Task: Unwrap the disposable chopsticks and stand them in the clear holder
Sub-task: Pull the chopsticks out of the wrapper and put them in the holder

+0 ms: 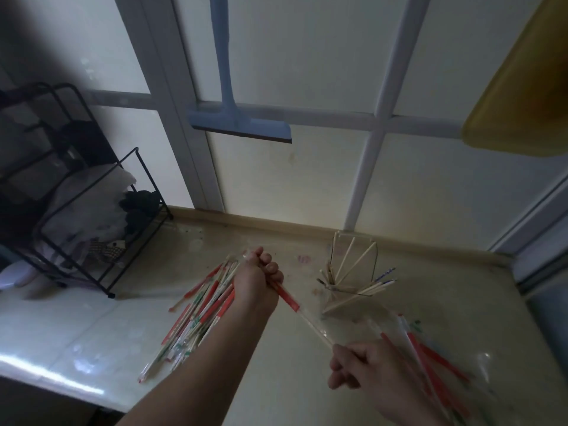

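Observation:
My left hand (261, 276) grips the upper end of a chopstick pair in a clear and red wrapper (289, 298), held above the counter. My right hand (362, 368) pinches the lower end, where bare wood (316, 329) shows. A pile of wrapped chopsticks (196, 312) lies on the counter under and left of my left arm. The clear holder (353, 272) stands near the back wall with several bare chopsticks leaning out of it. Empty red and clear wrappers (430, 361) lie at the right, beside my right hand.
A black wire rack (92, 222) with cloths stands at the back left of the counter (307, 395). A blue squeegee (239, 124) hangs on the window behind. A yellow tray (522, 87) hangs at the upper right. The counter's front edge runs along the lower left.

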Demonstrator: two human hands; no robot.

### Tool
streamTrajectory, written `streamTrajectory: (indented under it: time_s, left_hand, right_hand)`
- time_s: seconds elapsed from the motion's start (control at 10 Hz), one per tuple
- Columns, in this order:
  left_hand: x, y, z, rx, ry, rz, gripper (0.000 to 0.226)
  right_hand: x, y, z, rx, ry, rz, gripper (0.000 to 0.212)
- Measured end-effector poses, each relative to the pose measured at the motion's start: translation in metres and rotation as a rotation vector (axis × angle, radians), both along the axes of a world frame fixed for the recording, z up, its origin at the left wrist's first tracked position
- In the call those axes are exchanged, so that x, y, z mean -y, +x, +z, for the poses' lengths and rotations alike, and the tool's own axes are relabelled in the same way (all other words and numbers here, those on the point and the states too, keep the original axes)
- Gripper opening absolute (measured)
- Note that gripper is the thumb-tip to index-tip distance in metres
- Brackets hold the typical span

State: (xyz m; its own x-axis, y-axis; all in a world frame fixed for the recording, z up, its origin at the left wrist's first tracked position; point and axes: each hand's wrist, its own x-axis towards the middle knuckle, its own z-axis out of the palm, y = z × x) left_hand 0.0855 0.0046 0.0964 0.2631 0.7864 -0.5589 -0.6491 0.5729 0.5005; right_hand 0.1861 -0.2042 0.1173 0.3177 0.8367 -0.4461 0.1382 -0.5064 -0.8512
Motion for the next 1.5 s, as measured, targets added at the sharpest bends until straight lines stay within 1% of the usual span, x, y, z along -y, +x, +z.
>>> streamTrajectory:
  time_s: [0.1,0.2,0.3,0.4,0.5,0.6,0.7,0.8,0.9,1.0,1.1,1.2,1.3,1.4,1.5]
  left_hand:
    - [-0.013,-0.007,-0.001,-0.008,-0.010,0.074,0.030]
    - [-0.009,-0.007,-0.006,0.015,-0.052,0.119,0.030]
    - [0.004,0.002,-0.016,0.064,-0.120,0.139,0.026]
    - [0.014,0.007,-0.024,0.078,-0.143,0.138,0.027]
    - [0.024,0.009,-0.033,0.077,-0.150,0.126,0.026]
    - [0.026,0.010,-0.045,0.043,-0.178,0.163,0.027]
    - [0.033,0.010,-0.056,-0.018,-0.210,0.156,0.026]
    - [0.055,0.018,-0.070,-0.186,-0.342,0.001,0.010]
    - [0.079,0.036,-0.090,-0.253,-0.387,-0.076,0.028]
    - [0.093,0.049,-0.110,-0.240,-0.365,-0.067,0.039]
    - [0.101,0.054,-0.122,-0.283,-0.316,-0.023,0.038]
    - [0.108,0.058,-0.126,-0.379,-0.196,-0.034,0.037]
    - [0.126,0.072,-0.129,-0.527,-0.098,-0.109,0.025]
    - [0.139,0.087,-0.127,-0.603,-0.072,-0.134,0.018]
    - [0.147,0.087,-0.127,-0.665,-0.092,-0.248,0.059]
  right_hand:
    - [0.025,0.012,-0.006,-0.024,0.020,-0.060,0.030]
    - [0.037,0.024,-0.015,-0.203,0.147,-0.385,0.052]
    - [0.028,0.024,-0.024,-0.612,0.323,-0.659,0.044]
    - [0.019,0.019,-0.028,-0.821,0.474,-0.770,0.026]
    - [0.020,0.021,-0.039,-0.731,0.473,-0.802,0.010]
    - [0.035,0.041,-0.039,-0.504,0.549,-0.889,0.020]
    - [0.064,0.079,-0.041,-0.435,0.677,-1.051,0.027]
    - [0.092,0.100,-0.028,-0.868,0.870,-1.184,0.045]
    - [0.093,0.120,-0.027,-0.149,0.783,-1.099,0.039]
    - [0.105,0.152,-0.036,-1.504,0.910,-0.699,0.048]
    - [0.134,0.174,-0.070,-1.129,0.869,-0.953,0.053]
    - [0.166,0.193,-0.069,-0.996,1.071,-0.811,0.060]
    - [0.168,0.200,-0.050,-0.682,0.924,-1.065,0.050]
    - [0.152,0.202,-0.041,-1.286,0.955,-0.828,0.035]
    - [0.144,0.204,-0.045,-1.153,0.927,-0.998,0.034]
